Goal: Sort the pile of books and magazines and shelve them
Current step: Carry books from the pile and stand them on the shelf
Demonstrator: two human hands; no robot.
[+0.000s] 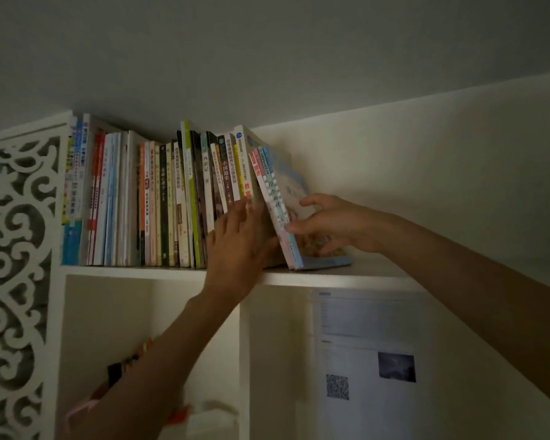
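Left hand (235, 236) presses flat on upright book spines (159, 201); right hand (327, 223) grasps the leaning pale-blue books (283, 201) on the white top shelf (134, 270)

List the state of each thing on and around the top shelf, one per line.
Row of books: standing upright, packed together on the top shelf.
Leaning books: tilted left against the row at its right end.
Left hand: fingers straight, pressing the spines.
Right hand: fingers curled on the outermost leaning cover.
Paper sheet: stuck flat below the shelf.
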